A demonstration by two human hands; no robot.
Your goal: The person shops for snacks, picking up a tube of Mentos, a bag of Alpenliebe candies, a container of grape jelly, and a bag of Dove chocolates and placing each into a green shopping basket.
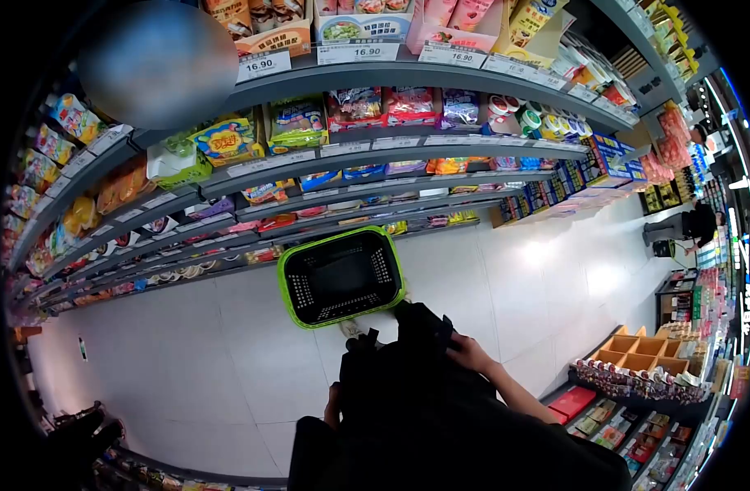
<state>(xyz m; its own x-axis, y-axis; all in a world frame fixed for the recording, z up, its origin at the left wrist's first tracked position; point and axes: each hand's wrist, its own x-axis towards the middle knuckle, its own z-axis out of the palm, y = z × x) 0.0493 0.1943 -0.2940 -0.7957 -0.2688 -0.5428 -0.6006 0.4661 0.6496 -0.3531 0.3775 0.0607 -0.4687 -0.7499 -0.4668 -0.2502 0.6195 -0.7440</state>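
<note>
A green-rimmed black shopping basket (287,286) stands in front of my feet, with nothing visible inside it. My right hand (471,353) is beside a dark object at the front of my black clothing, its fingers curled against it. What those fingers hold, if anything, is hidden. Only a sliver of my left hand (333,403) shows at the left side of my body; its fingers are covered by dark cloth. Both hands are apart from the basket. A light shoe (350,328) peeks out below the basket's near edge.
Shelves (375,146) of packaged sweets and snacks curve across the front and left. Stacked blue boxes (612,159) stand at the right shelf end. A wooden compartment display (637,353) is at right. Another person (693,223) in dark clothes is farther off. Pale tiled floor (228,360) lies between.
</note>
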